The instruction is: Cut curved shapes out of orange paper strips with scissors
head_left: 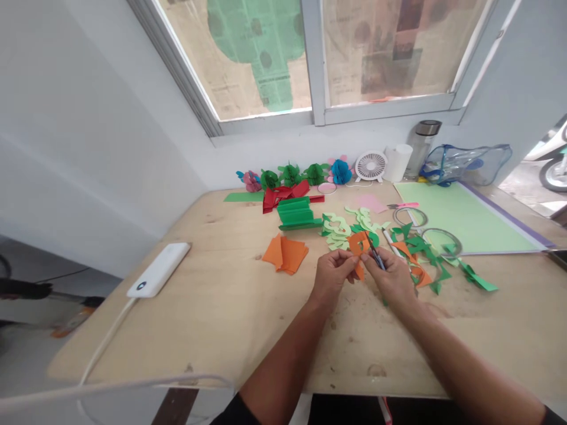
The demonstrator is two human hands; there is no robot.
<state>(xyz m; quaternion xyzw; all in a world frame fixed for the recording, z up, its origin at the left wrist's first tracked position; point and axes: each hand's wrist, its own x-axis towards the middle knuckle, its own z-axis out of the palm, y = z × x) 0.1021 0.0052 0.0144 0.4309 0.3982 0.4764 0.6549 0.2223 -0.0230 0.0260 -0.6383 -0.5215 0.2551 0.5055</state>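
Between my two hands is a piece of orange paper (358,242) with a curved cut edge. My left hand (333,273) pinches its lower left part between thumb and fingers. In my right hand (392,277) is a pair of small scissors (377,258), blades pointing up and away beside the orange paper. The right thumb tip is close to the paper's edge. Left of my hands lies a stack of orange paper squares (286,254). Light green wavy cutouts (336,229) rest just beyond, and green and orange scraps (425,248) are scattered on the right.
Folded green paper (296,212) and red paper (283,196) lie farther back, before a row of paper figures (290,174). A small white fan (371,166) and a bottle (423,147) stand by the wall. A white power bank (159,270) with a cable sits left; a light green board (478,218) lies right.
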